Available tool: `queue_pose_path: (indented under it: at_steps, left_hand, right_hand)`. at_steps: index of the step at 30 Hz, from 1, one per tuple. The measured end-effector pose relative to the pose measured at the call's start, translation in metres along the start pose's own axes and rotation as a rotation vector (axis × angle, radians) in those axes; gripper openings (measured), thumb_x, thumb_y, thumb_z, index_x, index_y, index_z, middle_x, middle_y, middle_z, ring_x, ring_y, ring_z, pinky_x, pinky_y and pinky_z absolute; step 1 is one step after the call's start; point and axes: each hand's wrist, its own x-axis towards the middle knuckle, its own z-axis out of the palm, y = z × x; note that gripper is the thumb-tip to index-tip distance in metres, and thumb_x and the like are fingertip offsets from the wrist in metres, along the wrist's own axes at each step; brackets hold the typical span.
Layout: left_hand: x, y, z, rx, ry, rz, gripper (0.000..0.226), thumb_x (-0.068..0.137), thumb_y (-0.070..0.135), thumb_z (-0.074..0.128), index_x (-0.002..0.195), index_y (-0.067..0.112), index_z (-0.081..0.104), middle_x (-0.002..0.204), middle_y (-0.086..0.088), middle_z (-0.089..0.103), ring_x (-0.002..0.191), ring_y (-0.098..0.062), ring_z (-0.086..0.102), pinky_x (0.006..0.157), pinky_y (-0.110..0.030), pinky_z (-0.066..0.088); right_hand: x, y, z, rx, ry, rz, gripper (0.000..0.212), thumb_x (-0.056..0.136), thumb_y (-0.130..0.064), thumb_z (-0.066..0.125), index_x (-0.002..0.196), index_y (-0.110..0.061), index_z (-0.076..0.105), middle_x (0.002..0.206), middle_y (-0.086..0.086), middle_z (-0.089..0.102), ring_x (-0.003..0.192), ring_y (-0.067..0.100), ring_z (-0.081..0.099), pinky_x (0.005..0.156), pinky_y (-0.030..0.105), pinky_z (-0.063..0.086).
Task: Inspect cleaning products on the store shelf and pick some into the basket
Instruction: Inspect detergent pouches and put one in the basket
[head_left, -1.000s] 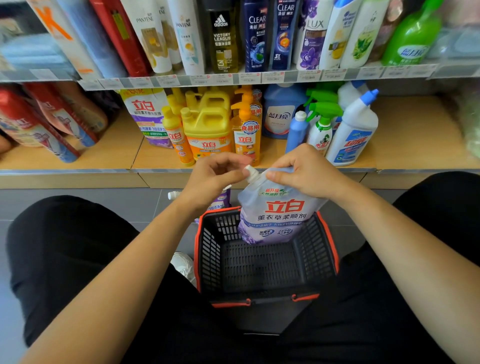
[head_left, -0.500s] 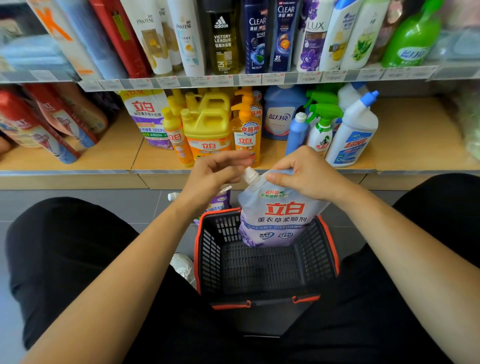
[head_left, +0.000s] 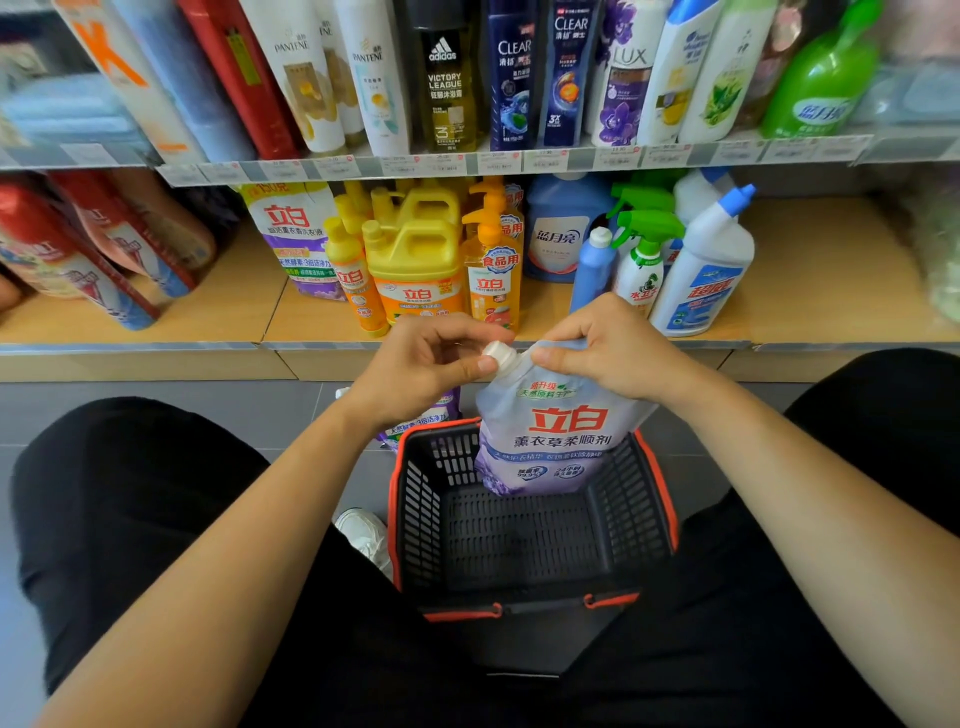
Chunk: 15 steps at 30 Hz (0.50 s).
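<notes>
A pale purple softener refill pouch (head_left: 556, 436) with red characters and a white screw cap (head_left: 500, 355) hangs upright over the far end of the black basket (head_left: 426, 525) with its orange-red rim. My right hand (head_left: 613, 348) pinches the pouch's top edge beside the spout. My left hand (head_left: 426, 364) has thumb and fingers curled round the white cap. The pouch's lower end dips just inside the basket. The basket stands on the floor between my knees, and nothing shows on its bottom.
The lower shelf (head_left: 831, 270) holds yellow detergent jugs (head_left: 415, 265), a purple pouch (head_left: 296, 239), a blue bottle (head_left: 558, 234), sprays and a white toilet cleaner (head_left: 706, 270). Shampoo bottles line the upper shelf. Another purple pouch (head_left: 431, 415) lies on the floor behind my left wrist.
The pouch has risen slightly over the basket. My left hand's fingers have shifted around the white cap; my right hand keeps its pinch on the top edge.
</notes>
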Motion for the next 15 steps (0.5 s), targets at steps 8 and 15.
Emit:
queue_pose_path:
  at_steps: [8, 15]
  left_hand:
    - [0.000, -0.005, 0.016, 0.035, 0.193, -0.049, 0.021, 0.081, 0.030, 0.077, 0.093, 0.012, 0.078, 0.078, 0.004, 0.076, 0.072, -0.007, 0.070, 0.066, -0.021, 0.054]
    - [0.002, -0.009, 0.005, 0.036, 0.126, -0.011, 0.023, 0.089, 0.013, 0.071, 0.107, 0.000, 0.074, 0.097, -0.014, 0.075, 0.090, -0.023, 0.069, 0.084, -0.040, 0.056]
  right_hand:
    - [-0.001, -0.003, 0.003, -0.001, 0.009, 0.004, 0.018, 0.092, -0.020, 0.071, 0.081, -0.008, 0.078, 0.068, 0.004, 0.072, 0.060, -0.003, 0.050, 0.055, 0.019, 0.038]
    - [-0.002, -0.003, 0.005, 0.036, 0.014, 0.003, 0.014, 0.091, -0.019, 0.072, 0.089, -0.007, 0.080, 0.070, -0.003, 0.074, 0.062, -0.006, 0.053, 0.055, 0.012, 0.039]
